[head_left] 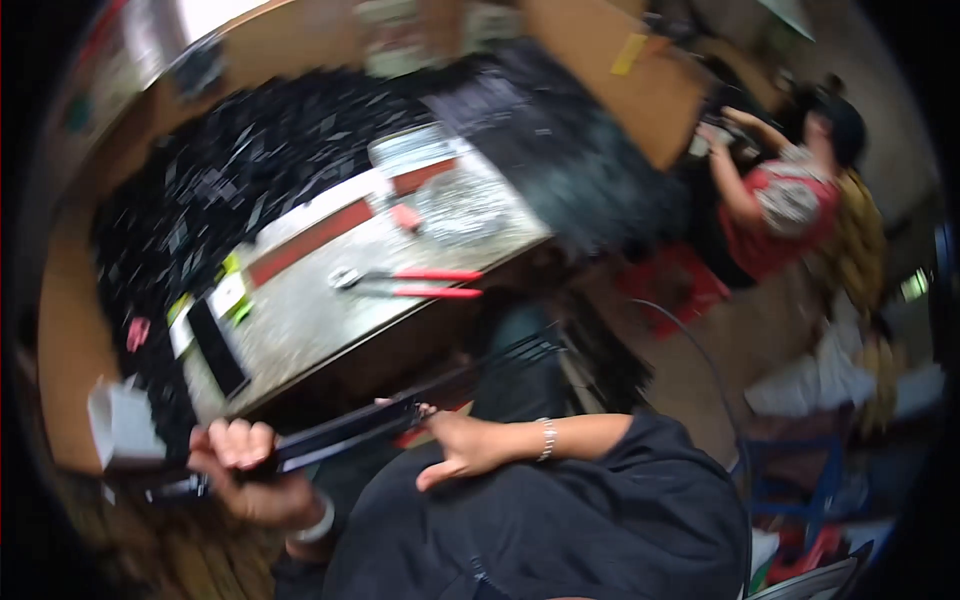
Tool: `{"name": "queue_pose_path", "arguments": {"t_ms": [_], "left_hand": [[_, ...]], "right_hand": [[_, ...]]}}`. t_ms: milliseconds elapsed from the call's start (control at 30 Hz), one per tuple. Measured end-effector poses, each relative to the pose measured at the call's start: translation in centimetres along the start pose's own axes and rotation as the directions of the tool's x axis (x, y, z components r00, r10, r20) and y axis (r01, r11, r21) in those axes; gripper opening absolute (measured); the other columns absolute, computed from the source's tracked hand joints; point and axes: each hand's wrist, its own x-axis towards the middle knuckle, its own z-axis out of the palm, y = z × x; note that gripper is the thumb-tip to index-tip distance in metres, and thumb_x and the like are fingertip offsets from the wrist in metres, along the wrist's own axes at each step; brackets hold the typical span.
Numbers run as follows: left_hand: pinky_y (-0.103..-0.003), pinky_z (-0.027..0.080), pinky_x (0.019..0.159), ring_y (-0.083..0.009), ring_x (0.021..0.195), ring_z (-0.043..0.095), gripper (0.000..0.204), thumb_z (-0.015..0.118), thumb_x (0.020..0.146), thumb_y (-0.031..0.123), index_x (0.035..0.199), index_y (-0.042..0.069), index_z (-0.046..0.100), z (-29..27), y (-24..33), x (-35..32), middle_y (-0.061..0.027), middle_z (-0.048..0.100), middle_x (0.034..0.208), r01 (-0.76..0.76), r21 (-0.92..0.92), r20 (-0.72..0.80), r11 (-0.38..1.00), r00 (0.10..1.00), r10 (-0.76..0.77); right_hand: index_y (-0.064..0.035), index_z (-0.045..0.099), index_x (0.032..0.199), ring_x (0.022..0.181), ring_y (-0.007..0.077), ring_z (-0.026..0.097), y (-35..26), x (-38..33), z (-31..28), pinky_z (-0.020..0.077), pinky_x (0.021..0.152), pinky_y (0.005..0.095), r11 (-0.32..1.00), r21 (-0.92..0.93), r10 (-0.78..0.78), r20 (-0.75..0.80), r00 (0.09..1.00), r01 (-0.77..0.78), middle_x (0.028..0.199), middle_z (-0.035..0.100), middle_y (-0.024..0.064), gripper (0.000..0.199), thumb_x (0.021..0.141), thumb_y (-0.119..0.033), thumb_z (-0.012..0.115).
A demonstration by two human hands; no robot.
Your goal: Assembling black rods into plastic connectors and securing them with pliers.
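A: Type of place?

B: Small workshop, sorting or assembly kind.

A: Evidence?

B: One worn metal-topped workbench (330, 300). One pair of red-handled pliers (415, 283) lying on it. One large heap of small black pieces (230, 170) piled behind the bench. Brown cardboard sheets (640, 80) walling the heap in. One second person in a red top (790, 205), seated low at the far right, hands busy at another dark pile.

A: Floor?

B: Bare, cluttered; blurred.
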Motion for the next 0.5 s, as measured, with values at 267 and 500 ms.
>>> {"name": "queue_pose_path", "arguments": {"t_ms": [267,500], "left_hand": [[-0.035,0.047,0.083,-0.0224,0.099,0.056,0.046,0.055,0.085,0.052,0.087,0.006,0.059,-1.6,-6.9,-5.1,-0.0103,0.061,0.102,0.734,-0.199,-0.238,0.65,0.607,-0.758],[-0.03,0.045,0.084,-0.0183,0.091,0.056,0.032,0.054,0.083,-0.002,0.115,-0.006,0.054,1.6,-8.4,0.4,-0.0129,0.052,0.109,0.087,0.866,0.208,0.492,0.833,-0.513]], "right_hand": [[-0.0046,0.051,0.079,0.079,0.016,0.059,-7.0,1.4,-5.2,0.0465,0.082,0.0378,0.4,0.555,-0.218,-0.715,0.664,0.729,0.073,0.061,0.0094,0.021,0.093,-0.02,0.055],[-0.009,0.048,0.066,0.06,0.0031,0.052,1.0,2.9,-1.4,0.0446,0.056,0.0199,0.724,0.667,0.271,-0.507,0.818,0.174,0.062,0.053,-0.0034,0.027,0.086,-0.011,0.066]]}}
